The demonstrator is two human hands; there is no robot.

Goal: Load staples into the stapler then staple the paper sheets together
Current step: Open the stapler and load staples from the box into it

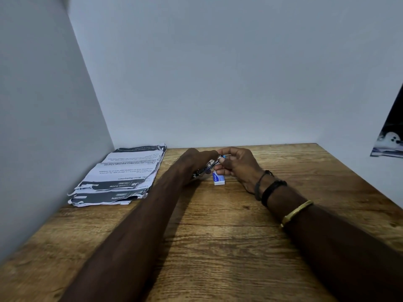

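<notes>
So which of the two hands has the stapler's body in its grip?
The left hand, bare-wristed, grips the stapler; the right hand, the one with wristbands, only pinches its front end.

A plain desk corner of an indoor room is shown, of the kind used for paperwork; whether it belongs to a home or an office cannot be told. A wood-grain table (218,236) is closed in by a bare pale left wall (43,105) and a bare back wall (218,73). Printed paper sheets (122,177) are stacked on its far left corner, and a small box of staples (218,179) is laid near its middle. A dark poster (390,138) is seen beyond its right edge.
</notes>
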